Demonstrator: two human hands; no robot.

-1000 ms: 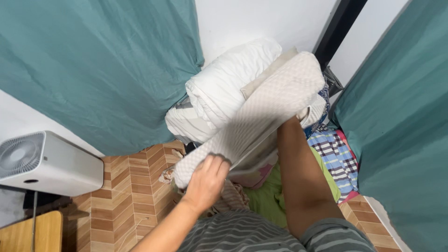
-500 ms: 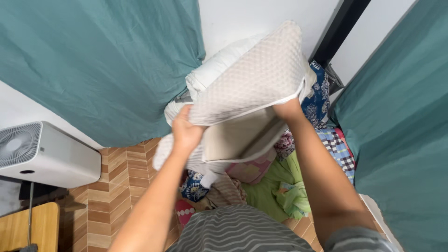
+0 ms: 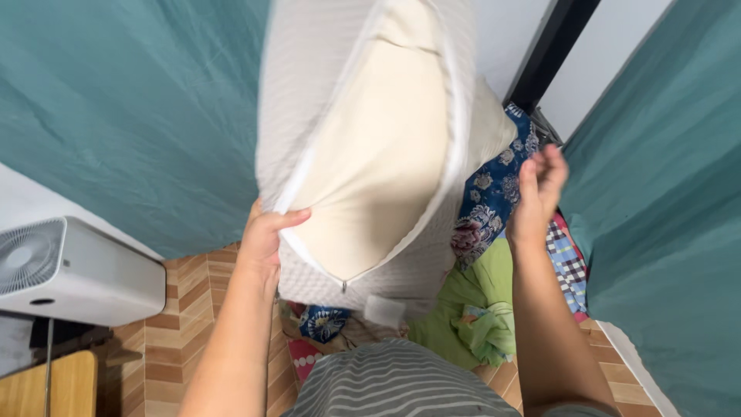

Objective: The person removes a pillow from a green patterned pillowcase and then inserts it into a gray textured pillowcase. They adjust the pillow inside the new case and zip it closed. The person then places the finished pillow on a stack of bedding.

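Observation:
A large cream pillow (image 3: 370,147) in a grey-white textured zip cover (image 3: 301,85) stands upright in front of me, its zipper open along the lower edge. My left hand (image 3: 266,235) grips the cover's lower left edge beside the open zipper. My right hand (image 3: 538,189) is raised to the right of the pillow, fingers apart, holding nothing. Behind the pillow lies a blue floral cloth (image 3: 494,193).
Teal curtains (image 3: 131,116) hang left and right (image 3: 664,193). A white fan unit (image 3: 69,270) stands at the left on the wood-pattern floor (image 3: 193,316). A heap of clothes lies below, with green fabric (image 3: 471,309) and a checked cloth (image 3: 567,266). A black post (image 3: 552,46) rises behind.
The pillow swung up from the pile to stand upright close to me. My right hand let go of its edge and now hangs open beside it. My left hand kept its grip.

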